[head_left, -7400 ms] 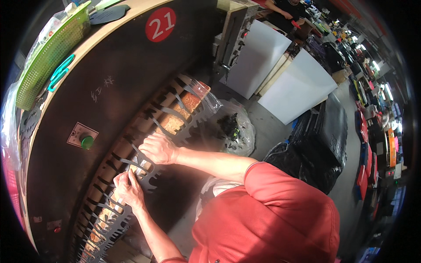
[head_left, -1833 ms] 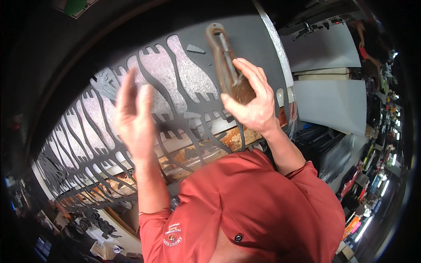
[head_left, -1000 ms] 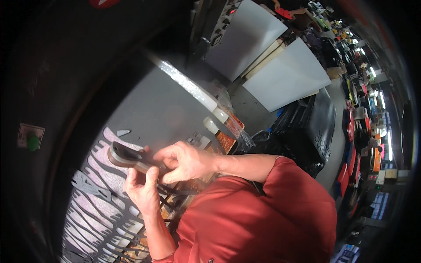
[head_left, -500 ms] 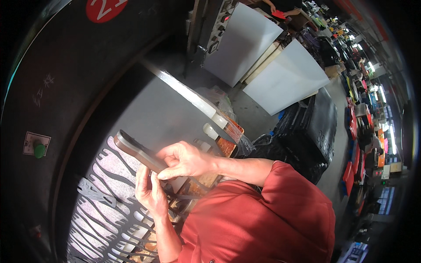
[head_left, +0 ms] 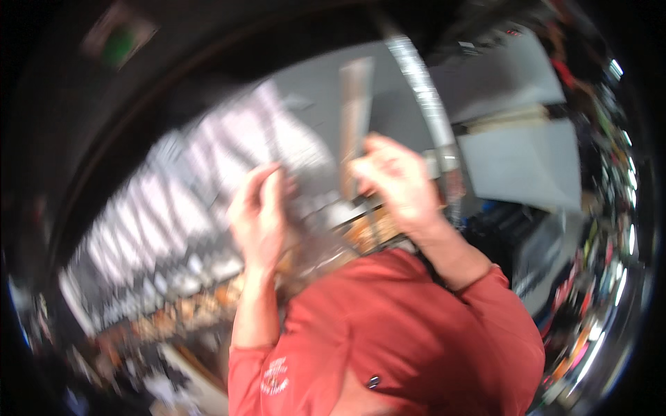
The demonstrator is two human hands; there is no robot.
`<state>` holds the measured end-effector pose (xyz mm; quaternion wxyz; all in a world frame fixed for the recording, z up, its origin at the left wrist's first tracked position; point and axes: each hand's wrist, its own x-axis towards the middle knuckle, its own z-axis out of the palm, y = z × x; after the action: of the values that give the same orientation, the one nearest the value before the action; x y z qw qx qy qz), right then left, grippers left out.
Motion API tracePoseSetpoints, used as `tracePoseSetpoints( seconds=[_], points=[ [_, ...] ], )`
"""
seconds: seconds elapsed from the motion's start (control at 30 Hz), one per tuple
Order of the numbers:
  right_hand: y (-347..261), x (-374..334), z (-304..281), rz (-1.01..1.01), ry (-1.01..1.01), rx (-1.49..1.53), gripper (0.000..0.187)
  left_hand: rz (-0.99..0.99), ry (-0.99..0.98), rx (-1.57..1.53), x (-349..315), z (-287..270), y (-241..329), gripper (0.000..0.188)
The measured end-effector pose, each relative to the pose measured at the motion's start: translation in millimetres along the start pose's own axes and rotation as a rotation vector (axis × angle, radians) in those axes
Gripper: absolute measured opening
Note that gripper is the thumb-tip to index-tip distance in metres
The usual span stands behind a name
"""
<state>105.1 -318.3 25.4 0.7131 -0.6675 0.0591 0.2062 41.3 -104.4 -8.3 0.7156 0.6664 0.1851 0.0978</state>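
R hand (head_left: 402, 182) grasps the brown tool (head_left: 355, 104) w/ its fingers, edge-on over the grey sheet (head_left: 316, 87); if touching, can't tell. L hand (head_left: 259, 211), nr pale shapes (head_left: 236, 135), has fingers half-bent, released.

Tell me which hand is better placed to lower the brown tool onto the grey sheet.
Probably the right hand: it holds the brown tool over the grey sheet, while the left hand seems empty.

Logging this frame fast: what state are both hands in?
Left hand: loosely open, apparently empty, though blurred.
Right hand: closed on a brown block.
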Motion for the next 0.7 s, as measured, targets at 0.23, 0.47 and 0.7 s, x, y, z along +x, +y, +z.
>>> tracePoseSetpoints(
  seconds=[0.23,0.47,0.7],
  points=[
    [-2,-1,38,-0.554,-0.375,-0.492,0.037,0.174,-0.116,0.342,-16,-23,19,0.012],
    [-3,29,67,-0.724,-0.462,-0.616,0.013,0.211,-0.036,0.379,-17,-40,20,0.012],
    [14,38,83,-0.689,-0.41,-0.603,0.01,0.26,0.479,1.037,49,-91,26,0.061]
  ],
)
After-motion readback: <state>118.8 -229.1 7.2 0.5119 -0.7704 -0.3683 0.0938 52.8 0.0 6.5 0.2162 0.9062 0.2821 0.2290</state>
